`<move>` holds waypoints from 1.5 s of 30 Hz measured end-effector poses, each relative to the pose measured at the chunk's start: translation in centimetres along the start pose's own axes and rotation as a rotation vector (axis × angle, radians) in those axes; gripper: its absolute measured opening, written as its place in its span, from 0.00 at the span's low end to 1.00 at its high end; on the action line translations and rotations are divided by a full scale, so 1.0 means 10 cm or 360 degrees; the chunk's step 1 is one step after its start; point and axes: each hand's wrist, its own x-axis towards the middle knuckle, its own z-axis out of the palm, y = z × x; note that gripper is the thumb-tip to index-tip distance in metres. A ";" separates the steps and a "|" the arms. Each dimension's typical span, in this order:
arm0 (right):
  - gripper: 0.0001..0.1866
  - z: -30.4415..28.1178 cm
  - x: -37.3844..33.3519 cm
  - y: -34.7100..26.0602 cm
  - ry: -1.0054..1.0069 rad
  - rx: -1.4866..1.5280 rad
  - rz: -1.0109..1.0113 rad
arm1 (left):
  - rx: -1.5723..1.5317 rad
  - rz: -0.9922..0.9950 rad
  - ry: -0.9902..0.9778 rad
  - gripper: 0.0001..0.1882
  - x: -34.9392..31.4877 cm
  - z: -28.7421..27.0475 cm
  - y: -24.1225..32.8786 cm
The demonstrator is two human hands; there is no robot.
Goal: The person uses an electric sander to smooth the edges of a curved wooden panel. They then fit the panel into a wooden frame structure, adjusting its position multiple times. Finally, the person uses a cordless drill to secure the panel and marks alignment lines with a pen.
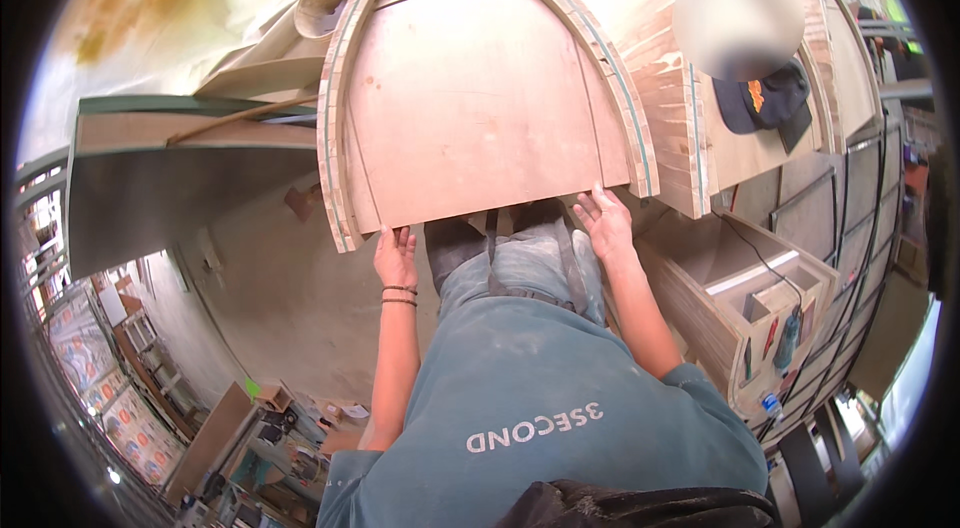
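Observation:
A tan plywood panel (pixel 480 98) lies inside an arched wooden frame (pixel 340 128) in front of me. Two pencil-like lines run down its sides. At the panel's near left corner is my left hand (pixel 397 256), palm up and fingers spread, its tips touching the edge. My right hand (pixel 607 225) meets the same edge near the right corner, also palm up, with a digit against the wood and the other fingers apart. Neither hand wraps round the panel.
More arched wooden pieces (pixel 670 118) stand at the right, where another person's dark cap (pixel 760 98) shows. Below them is an open wooden box (pixel 740 298) with hand tools on its end. A large dark-faced board (pixel 180 198) lies left. Clutter (pixel 290 458) covers the lower left.

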 end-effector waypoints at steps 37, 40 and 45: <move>0.07 0.01 0.20 0.06 0.0202 -0.0205 -0.0080 | -0.0371 -0.0063 -0.0154 0.15 0.03 -0.06 -0.09; 0.10 -0.02 0.24 0.06 0.0185 -0.0209 -0.0070 | -0.0439 -0.0077 -0.0125 0.14 0.01 -0.03 -0.06; 0.10 -0.03 0.23 0.07 0.0190 -0.0196 -0.0069 | -0.0436 -0.0081 -0.0112 0.13 0.01 -0.03 -0.04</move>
